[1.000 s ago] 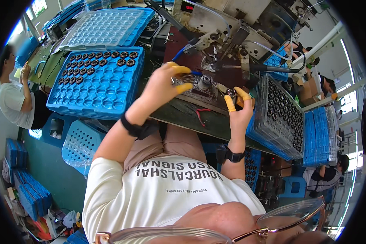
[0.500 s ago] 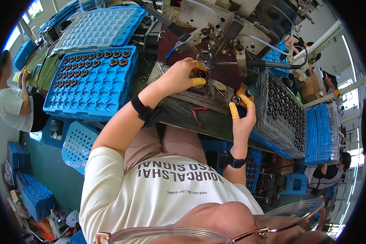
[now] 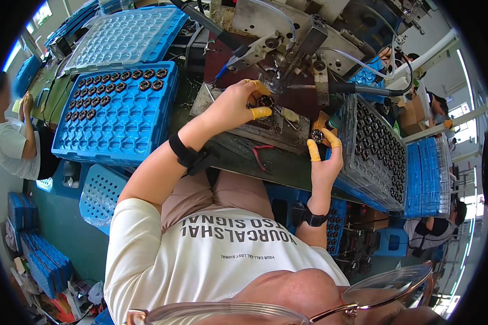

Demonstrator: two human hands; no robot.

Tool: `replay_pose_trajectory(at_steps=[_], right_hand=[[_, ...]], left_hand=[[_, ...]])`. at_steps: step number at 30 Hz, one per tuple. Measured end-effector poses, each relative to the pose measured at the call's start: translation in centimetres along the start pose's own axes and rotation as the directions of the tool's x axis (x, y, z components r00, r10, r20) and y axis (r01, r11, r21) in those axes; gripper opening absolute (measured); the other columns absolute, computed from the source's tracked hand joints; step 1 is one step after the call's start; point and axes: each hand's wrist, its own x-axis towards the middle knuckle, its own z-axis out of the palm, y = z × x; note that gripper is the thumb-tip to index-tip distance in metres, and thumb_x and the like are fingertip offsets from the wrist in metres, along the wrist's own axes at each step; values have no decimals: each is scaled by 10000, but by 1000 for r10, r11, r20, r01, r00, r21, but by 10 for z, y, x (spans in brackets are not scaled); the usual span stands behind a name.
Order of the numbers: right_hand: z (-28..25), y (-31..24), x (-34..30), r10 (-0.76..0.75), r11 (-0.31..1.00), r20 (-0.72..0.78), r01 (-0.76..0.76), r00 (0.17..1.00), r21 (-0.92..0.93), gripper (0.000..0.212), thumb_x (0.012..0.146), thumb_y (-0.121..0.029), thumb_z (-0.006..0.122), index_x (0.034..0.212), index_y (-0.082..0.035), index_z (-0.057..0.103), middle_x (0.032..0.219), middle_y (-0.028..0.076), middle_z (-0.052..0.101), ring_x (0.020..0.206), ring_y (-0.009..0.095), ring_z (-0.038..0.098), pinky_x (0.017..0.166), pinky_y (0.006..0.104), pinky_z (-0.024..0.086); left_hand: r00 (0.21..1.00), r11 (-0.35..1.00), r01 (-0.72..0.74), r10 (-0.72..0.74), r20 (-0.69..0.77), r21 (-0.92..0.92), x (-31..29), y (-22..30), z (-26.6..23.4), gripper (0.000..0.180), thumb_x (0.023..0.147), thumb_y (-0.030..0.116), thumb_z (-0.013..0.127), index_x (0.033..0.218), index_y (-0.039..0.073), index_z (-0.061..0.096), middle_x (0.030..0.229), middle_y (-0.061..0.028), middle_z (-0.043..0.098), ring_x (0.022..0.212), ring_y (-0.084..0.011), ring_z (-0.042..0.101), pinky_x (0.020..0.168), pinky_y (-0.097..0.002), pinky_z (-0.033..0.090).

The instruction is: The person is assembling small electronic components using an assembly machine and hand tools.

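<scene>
My left hand (image 3: 234, 110), with yellow finger cots on its fingertips, pinches a small dark wound motor stator (image 3: 265, 101) at the front of the metal fixture. Its fingers curl round the ring and partly hide it. Lower and to the right, my right hand (image 3: 326, 153) holds another stator (image 3: 316, 136) between cot-covered thumb and fingers, beside the fixture's right edge. Above both hands, the machine's metal arms and nozzle (image 3: 279, 85) point down at the greasy metal base plate (image 3: 244, 130).
To the left, a blue tray (image 3: 114, 132) carries rows of stators, with a clear-lidded tray (image 3: 127, 40) behind. A clear tray (image 3: 377, 138) full of stators stands at right. Red-handled pliers (image 3: 259, 157) lie near the bench edge. A soldering-iron-like tool (image 3: 363, 88) extends from the right. Another person (image 3: 19, 135) sits far left.
The view has shifted slightly, with the left trays now further left. Both hands keep their stators in nearly the same places; the right one sits slightly lower.
</scene>
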Motion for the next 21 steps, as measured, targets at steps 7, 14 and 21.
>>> replay_pose_trajectory(at_steps=[7,14,21], right_hand=[[6,-3,3,-20,1000,16,20,1000,0,394,775,-142,832,1102,-24,647,1070,113,678,975,268,651,887,352,500],[7,-7,4,-33,999,26,33,999,3,400,773,-146,833,1107,-23,648,1072,118,681,977,269,651,889,351,500],[-3,-7,-1,-28,999,20,29,999,-14,401,772,-142,834,1105,-19,647,1071,117,678,983,273,644,898,356,494]], left_hand=[[979,939,192,-163,123,-285,4,-8,-6,452,812,229,809,1173,6,651,1008,-124,655,893,-216,649,796,-329,515],[987,990,-37,57,-147,138,-5,0,14,428,811,236,807,1133,-1,655,984,-131,651,830,-210,639,756,-330,517],[991,989,101,-90,96,-110,3,-3,-6,446,802,243,812,1152,10,665,952,-129,657,846,-211,618,776,-316,507]])
